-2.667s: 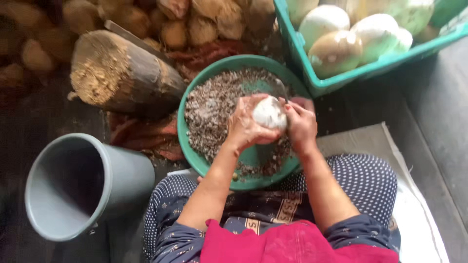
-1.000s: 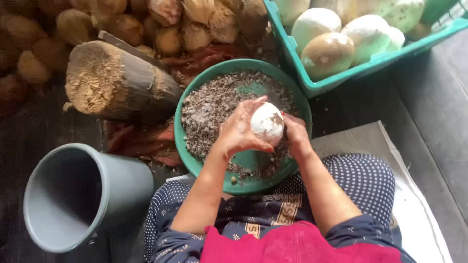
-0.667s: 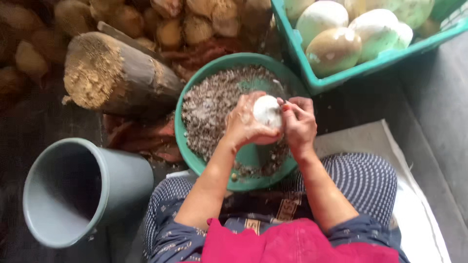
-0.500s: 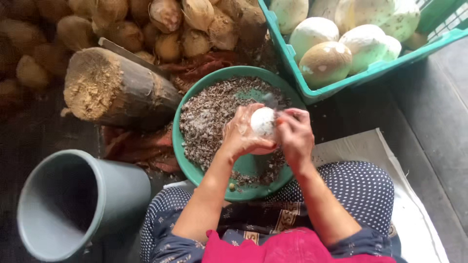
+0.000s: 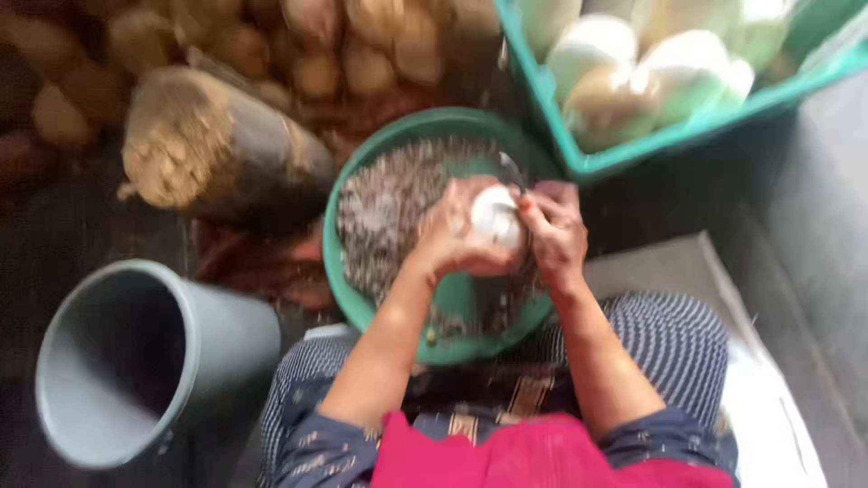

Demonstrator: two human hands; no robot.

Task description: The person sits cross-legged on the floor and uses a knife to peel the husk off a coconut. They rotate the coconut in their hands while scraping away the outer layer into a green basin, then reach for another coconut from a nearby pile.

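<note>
The left hand (image 5: 452,237) cups a peeled white coconut (image 5: 495,217) from below and the side, its grip closed round the ball. The right hand (image 5: 553,230) presses against the coconut's right side; its grip is narrow around a thin dark blade (image 5: 511,169) that juts up past the fingers, though blur hides how the fingers sit on it. The coconut hangs over the right half of a green basin (image 5: 362,298), well inside its rim, above a layer of brown shavings (image 5: 384,203).

The basin's near rim rests against the person's knees. Its far right rim lies just beside the corner of a teal crate (image 5: 579,158) holding pale peeled coconuts (image 5: 669,63), so little room is open on that side. To the left, a wood block (image 5: 212,149) lies on its side, its end near the basin's rim, with husked brown coconuts (image 5: 316,54) heaped behind it. A grey bucket (image 5: 226,334) lies tilted at lower left, mouth turned outward, apart from the basin. Open floor (image 5: 805,235) shows to the right, beyond the right knee.
</note>
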